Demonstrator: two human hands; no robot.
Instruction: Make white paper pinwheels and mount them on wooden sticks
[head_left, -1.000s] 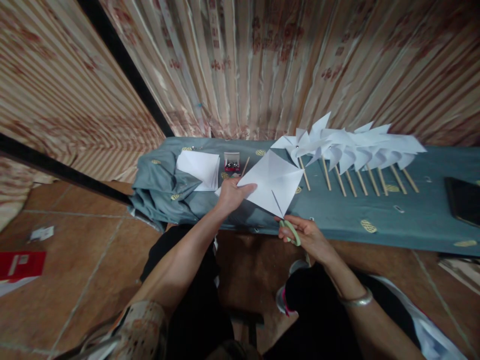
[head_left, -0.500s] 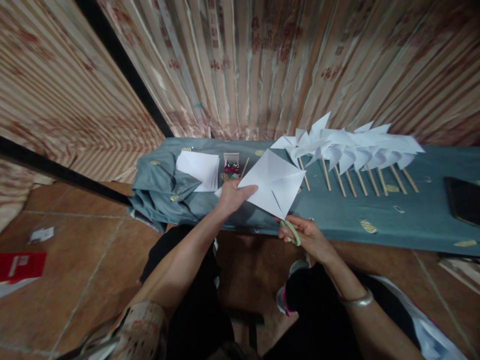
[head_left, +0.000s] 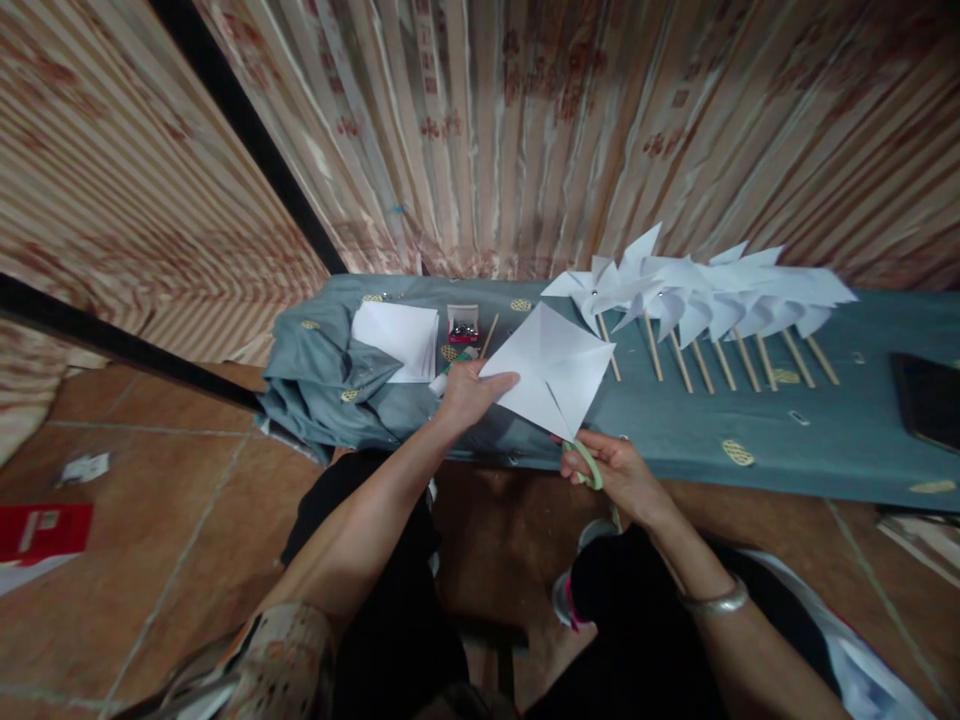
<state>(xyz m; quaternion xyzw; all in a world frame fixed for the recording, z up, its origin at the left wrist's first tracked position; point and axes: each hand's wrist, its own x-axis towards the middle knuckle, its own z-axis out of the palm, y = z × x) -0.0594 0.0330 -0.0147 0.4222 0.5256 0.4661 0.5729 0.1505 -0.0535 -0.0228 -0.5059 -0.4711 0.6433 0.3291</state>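
Observation:
My left hand [head_left: 469,395] pinches the left corner of a square white paper sheet [head_left: 546,350], thumb on top. The sheet is turned with one corner toward me, and a dark slit runs from near that corner inward. Below this corner my right hand [head_left: 611,465] is closed around the light green handles of a pair of scissors [head_left: 589,470]. Their blades are at the near corner, mostly hidden by the paper. Just beyond my left hand lie a thin wooden stick [head_left: 490,335] and a small open box of metal pins [head_left: 463,324].
White paper pinwheels [head_left: 712,290] on wooden sticks lie in a row at the right. At the left, a stack of white paper [head_left: 397,335] rests on the teal cloth [head_left: 675,430]. A dark phone-like device [head_left: 926,395] lies at the far right; a curtain [head_left: 510,150] hangs behind.
The paper has shifted very slightly to the right and toward me, with both hands moving along. My grip on the paper and on the scissors looks the same.

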